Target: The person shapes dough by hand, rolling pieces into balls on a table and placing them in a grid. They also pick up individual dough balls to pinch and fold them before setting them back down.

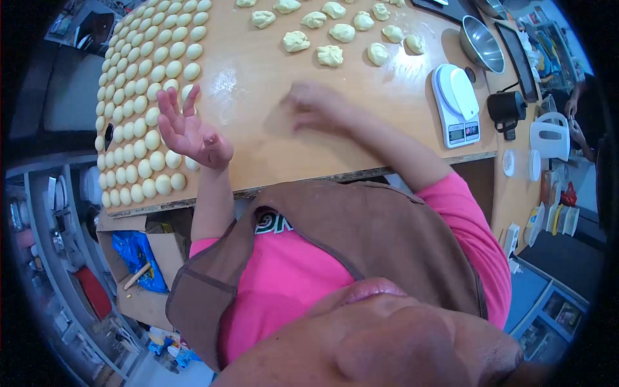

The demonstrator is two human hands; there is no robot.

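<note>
My left hand (195, 134) is raised over the left part of the table, palm turned up and fingers apart, with nothing in it. It is beside rows of smooth, round dough balls (149, 188), and partly covers some of them. My right hand (316, 107) is over the bare middle of the wooden tabletop (245, 138). Motion smears its fingers, so I cannot see whether they hold anything. Beyond it, rough lumps of dough (330, 56) lie scattered at the far side.
A white kitchen scale (456, 103) stands to the right, near a metal bowl (481, 44) and a black jug (506, 109). Below the table's left edge is an open cardboard box (171, 258) with a blue plastic bag (138, 258). Another person's hand (576, 119) shows at far right.
</note>
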